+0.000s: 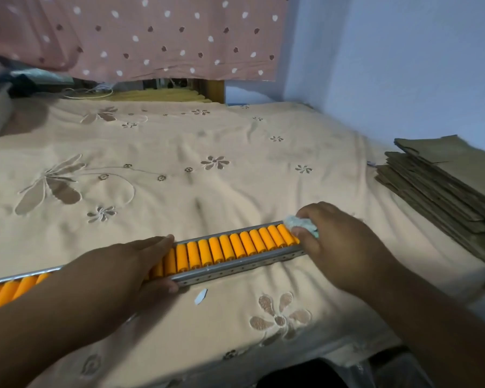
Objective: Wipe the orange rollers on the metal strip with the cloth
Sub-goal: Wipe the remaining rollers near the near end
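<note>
A long metal strip (pixel 237 266) lies across the bed, running from the lower left up to the right, and it carries a row of several orange rollers (pixel 227 247). My left hand (pixel 135 264) clasps the strip near its middle, fingers over the far rail and thumb under the near one. My right hand (pixel 339 242) presses a small pale blue-grey cloth (pixel 300 222) onto the rollers at the strip's right end. Most of the cloth is hidden under my fingers.
The strip rests on a beige bedspread (pixel 179 169) with stitched flowers. A stack of flattened brown cardboard (pixel 443 180) lies at the right by the blue wall. A scrap of pale paper (pixel 200 296) lies just in front of the strip. Clutter and a dotted pink curtain (pixel 151 35) sit at the back.
</note>
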Available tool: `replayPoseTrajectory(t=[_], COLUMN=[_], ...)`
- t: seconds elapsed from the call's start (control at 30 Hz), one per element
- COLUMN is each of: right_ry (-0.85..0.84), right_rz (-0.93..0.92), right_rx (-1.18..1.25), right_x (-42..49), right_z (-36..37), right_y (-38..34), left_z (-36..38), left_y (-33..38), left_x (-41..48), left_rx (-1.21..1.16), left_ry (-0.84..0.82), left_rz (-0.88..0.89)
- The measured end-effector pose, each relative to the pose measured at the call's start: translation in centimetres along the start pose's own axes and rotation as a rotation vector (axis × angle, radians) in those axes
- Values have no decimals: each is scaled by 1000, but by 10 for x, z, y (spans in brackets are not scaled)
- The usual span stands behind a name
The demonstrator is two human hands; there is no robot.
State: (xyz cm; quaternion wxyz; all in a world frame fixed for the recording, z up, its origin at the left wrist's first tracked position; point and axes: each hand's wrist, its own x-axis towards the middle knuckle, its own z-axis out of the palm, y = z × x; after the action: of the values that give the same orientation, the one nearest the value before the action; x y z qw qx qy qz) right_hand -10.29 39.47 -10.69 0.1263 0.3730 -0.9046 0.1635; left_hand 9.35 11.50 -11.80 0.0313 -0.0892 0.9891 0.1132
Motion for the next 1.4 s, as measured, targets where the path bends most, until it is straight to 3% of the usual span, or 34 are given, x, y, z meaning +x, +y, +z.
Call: replayPoseTrajectory(t=[0.17,0.27,0.4,0.47,0.63,0.77,0.97,1.07,1.13,1.17,1.3,1.4], right_ry=[-202,-157,51,64,32,-44,-303,-63,134,141,-36,-70], right_rz=[-82,-72,26,82,1,-31,-78,44,75,74,-62,-121], right_rx=[302,390,246,161,15,63,363,560,510,457,134,140], right_x=[-27,-23,16,28,19,13,-3,9,24,30,29,19], right_z=[-10,-21,-28,-20,15,12,-10,-15,-12,-8,27,32], right_y=[-25,-17,25,39,10,-8,-40,-41,-38,-41,-70,-109], left_z=[2,-11,-20,-21,-23,-20,-16,-16,-15,-16,-18,-17], left_y=[-9,4,20,21,24,21,15,15,15,15,13,13], left_x=[6,-1,-4,-4,-2,-2,0,-2,-3,-3,-3,-1], left_rx=[40,87,137,150,167,163,175,160,142,134,112,87], left_ry=[62,88,61,61,-10,28,52,52,57,63,68,60], left_rz=[42,23,7,12,-30,-22,0,17,13,14,23,-12])
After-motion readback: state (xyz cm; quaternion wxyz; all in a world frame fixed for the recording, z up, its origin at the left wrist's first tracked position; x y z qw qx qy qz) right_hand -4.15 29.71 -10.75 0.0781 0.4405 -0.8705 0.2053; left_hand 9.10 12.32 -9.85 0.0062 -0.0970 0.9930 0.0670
